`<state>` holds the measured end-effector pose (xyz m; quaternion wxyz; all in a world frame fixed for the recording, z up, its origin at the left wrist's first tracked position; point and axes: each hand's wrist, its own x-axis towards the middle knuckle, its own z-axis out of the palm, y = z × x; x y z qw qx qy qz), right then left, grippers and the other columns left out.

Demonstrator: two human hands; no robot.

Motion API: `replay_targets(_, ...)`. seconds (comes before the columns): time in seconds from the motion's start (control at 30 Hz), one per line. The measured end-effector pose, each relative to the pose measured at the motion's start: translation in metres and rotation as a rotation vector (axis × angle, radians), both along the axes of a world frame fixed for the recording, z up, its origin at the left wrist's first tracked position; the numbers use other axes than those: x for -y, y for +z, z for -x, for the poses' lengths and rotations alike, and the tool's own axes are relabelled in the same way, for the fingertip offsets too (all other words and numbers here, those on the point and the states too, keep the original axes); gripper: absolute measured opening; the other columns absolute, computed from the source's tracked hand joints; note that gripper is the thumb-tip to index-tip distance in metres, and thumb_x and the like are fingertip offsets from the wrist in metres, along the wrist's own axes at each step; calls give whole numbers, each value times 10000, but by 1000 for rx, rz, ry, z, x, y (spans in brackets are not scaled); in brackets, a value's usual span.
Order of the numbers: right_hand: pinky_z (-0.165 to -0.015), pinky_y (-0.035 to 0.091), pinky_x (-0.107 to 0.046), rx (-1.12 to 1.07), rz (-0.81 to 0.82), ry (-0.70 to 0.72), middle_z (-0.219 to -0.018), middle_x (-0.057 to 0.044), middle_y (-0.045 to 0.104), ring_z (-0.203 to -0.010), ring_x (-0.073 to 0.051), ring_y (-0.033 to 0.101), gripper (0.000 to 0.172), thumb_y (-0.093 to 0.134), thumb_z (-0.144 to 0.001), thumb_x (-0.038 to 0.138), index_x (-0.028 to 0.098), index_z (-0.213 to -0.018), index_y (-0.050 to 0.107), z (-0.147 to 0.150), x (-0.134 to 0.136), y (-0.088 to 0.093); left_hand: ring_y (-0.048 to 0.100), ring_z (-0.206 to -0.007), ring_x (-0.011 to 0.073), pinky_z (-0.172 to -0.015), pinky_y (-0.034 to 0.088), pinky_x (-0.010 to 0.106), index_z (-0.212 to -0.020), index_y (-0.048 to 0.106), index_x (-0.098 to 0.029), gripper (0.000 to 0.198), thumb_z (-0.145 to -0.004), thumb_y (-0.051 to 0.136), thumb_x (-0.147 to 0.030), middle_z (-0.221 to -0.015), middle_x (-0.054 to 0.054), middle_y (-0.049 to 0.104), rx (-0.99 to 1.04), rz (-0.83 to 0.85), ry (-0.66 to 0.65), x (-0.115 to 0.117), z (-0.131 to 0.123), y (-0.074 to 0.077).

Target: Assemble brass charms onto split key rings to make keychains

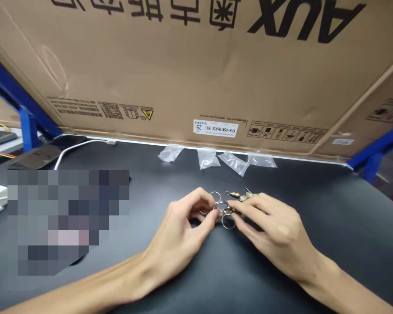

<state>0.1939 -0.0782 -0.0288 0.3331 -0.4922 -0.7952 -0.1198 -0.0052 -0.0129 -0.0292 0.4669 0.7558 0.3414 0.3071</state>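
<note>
Near the middle of the dark table, my left hand (191, 222) is closed, with thumb and forefinger pinching a silver key ring (222, 203). My right hand (275, 222) faces it, its fingers bent around small bronze-coloured keychain parts (231, 210) beside that ring; the palm hides some of them. Two thinner rings lie close by, a far ring (216, 195) and a near ring (228, 221). Beyond my right fingers are a brass-coloured beaded piece with a small loop (235, 194) and other small metal pieces (249, 195), partly covered.
Several clear plastic bags (208, 158) lie along the table's back edge, against a large cardboard box (183, 78). Blue frame bars (29, 126) flank the box. At left are a dark phone (36, 157), a white cable (75, 147) and a blurred-out patch (65, 218).
</note>
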Motion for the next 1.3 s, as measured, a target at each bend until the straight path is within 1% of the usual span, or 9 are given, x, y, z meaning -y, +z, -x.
replay_targets(0.13,-668,444,-307,76,-67,9,-810,-41,701,-691,-157,590,219,625,-891,92,141,-1092,699,0,0,4,641,-703,121,-665,522,230,-862,574,-199,59,-915,557,-221,-784,-22,676,-15,12,26,2,0,2)
replay_targets(0.33,-682,440,-302,35,-35,-4,-798,-27,694,-694,-150,577,204,635,-894,114,150,-1085,697,1,0,-1,672,-811,126,-731,554,227,-939,649,-210,89,-928,563,-232,-923,-6,698,57,-5,30,1,-1,-1)
replay_targets(0.53,-680,416,-305,36,-25,-29,-820,-24,701,-707,-149,569,218,639,-900,128,186,-1101,703,-1,0,0,596,-669,116,-630,503,221,-952,672,-206,139,-935,553,-274,-817,-9,685,-18,-25,42,0,1,3)
replay_targets(0.7,-664,400,-303,58,7,-7,-836,-33,698,-706,-150,546,248,615,-912,96,192,-1123,703,-5,-1,2,547,-633,116,-575,441,217,-1061,648,-229,198,-950,532,-344,-759,-13,644,-45,121,-57,-2,1,5)
replay_targets(0.8,-663,400,-301,41,38,27,-853,-39,696,-709,-151,530,262,576,-917,56,192,-1100,706,-5,-1,2,548,-646,122,-610,440,229,-1280,500,-272,344,-945,549,-334,-755,-23,637,44,254,-141,-4,2,4)
replay_targets(0.87,-666,404,-300,16,47,53,-863,-42,696,-711,-149,527,266,562,-917,41,192,-1081,708,-4,0,1,567,-697,138,-668,453,252,-1360,408,-285,442,-944,553,-320,-773,-14,645,81,302,-186,-5,3,4)
replay_targets(1.07,-708,441,-313,3,70,88,-897,-45,712,-767,-161,581,309,551,-905,33,222,-1085,716,-1,2,0,601,-736,156,-739,469,290,-1349,454,-264,446,-918,570,-273,-755,-4,643,89,369,-259,-4,2,3)
replay_targets(1.2,-678,457,-310,59,-31,100,-835,-45,717,-720,-159,609,269,567,-897,38,175,-1059,732,2,2,1,608,-734,149,-734,464,269,-1366,444,-261,484,-903,577,-222,-695,-28,624,132,462,-310,-4,1,6)
replay_targets(1.3,-697,470,-311,36,-47,107,-864,-51,723,-730,-158,628,233,597,-907,70,158,-1084,721,2,2,0,606,-735,145,-734,464,262,-1310,510,-224,405,-910,572,-236,-712,-16,635,105,438,-302,-4,1,10)
